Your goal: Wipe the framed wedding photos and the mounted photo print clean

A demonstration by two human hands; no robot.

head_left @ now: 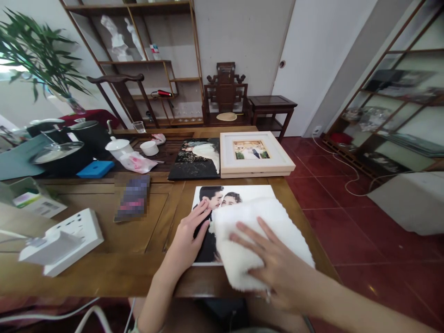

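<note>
A photo panel (204,245) with a wedding-style picture of two people lies flat near the table's front edge. My left hand (189,231) rests on its left part, fingers stretched out and nothing held. A folded white towel (239,217) covers much of the panel's right side and hangs past its edge. On top of the towel presses my right hand (274,259), fingers spread over the cloth and the lower ones bent into it. Part of the picture is hidden under the towel.
Behind the panel lie a dark photo panel (187,159) and a light wooden picture frame (229,152). Leftward are a white power strip (78,236), a blurred dark packet (133,199), a blue box (95,169), a white lidded cup (119,147) and a dark pot (62,159).
</note>
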